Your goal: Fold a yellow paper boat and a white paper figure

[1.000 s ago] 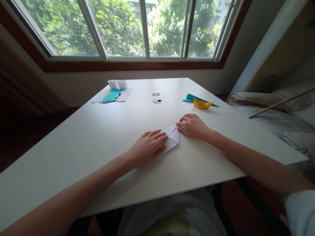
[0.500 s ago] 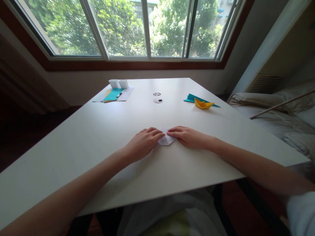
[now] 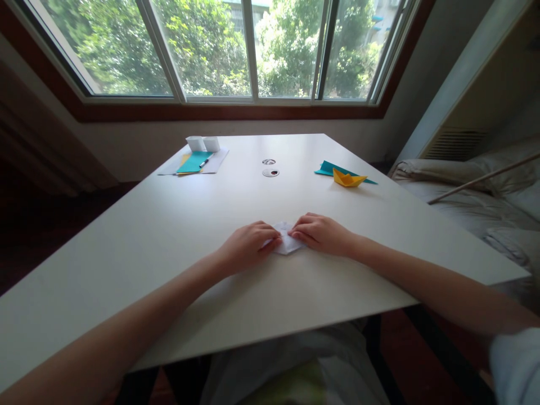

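A small piece of folded white paper (image 3: 287,243) lies on the table between my hands, its near edge coming to a blunt point. My left hand (image 3: 251,244) pinches its left side, thumb in front and fingers behind. On the other side my right hand (image 3: 318,233) grips the right edge with thumb and bent fingers. Both hands rest low at the tabletop, and the fingers cover the paper's outer corners.
On the white table (image 3: 211,320), a yellow paper boat (image 3: 348,179) and a teal folded paper plane (image 3: 331,167) sit at the back right. Teal paper (image 3: 194,162), a marker (image 3: 206,161) and two white cups (image 3: 202,144) stand back left. Round cable-hole covers (image 3: 270,172) lie mid-table.
My fingertips have shifted on the white paper and sit slightly farther apart. More of its middle shows, and its near edge now looks pointed instead of flat.
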Tool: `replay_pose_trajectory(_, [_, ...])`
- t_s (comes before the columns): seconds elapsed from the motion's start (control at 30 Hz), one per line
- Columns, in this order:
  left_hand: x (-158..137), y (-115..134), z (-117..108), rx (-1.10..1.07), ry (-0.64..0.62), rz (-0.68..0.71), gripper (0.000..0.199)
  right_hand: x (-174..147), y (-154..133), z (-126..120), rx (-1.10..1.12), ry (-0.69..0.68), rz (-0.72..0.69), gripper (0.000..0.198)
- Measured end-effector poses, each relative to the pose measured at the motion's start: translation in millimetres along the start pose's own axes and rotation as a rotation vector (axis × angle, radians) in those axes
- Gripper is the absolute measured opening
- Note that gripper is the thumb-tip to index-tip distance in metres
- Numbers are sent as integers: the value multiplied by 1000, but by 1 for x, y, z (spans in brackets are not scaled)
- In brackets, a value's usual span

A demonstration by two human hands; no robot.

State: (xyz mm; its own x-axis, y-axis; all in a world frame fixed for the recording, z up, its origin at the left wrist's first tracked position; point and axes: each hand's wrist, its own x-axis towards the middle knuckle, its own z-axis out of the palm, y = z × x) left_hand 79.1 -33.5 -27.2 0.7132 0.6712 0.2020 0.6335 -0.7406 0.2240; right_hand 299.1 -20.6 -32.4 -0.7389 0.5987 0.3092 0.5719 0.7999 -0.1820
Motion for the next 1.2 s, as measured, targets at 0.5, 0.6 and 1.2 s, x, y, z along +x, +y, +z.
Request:
replay_pose_trajectory(0.5, [15, -8, 21, -55, 181, -382, 31, 14, 10, 19, 210, 99, 298, 31])
replay_pose_trajectory(0.6, [16, -6, 21, -9, 168, -384, 31, 16, 10, 21, 201, 102, 300, 26])
replay_pose_trajectory(1.2, [23, -11, 26, -158, 264, -351, 16, 24, 11, 18, 282, 104, 330, 17])
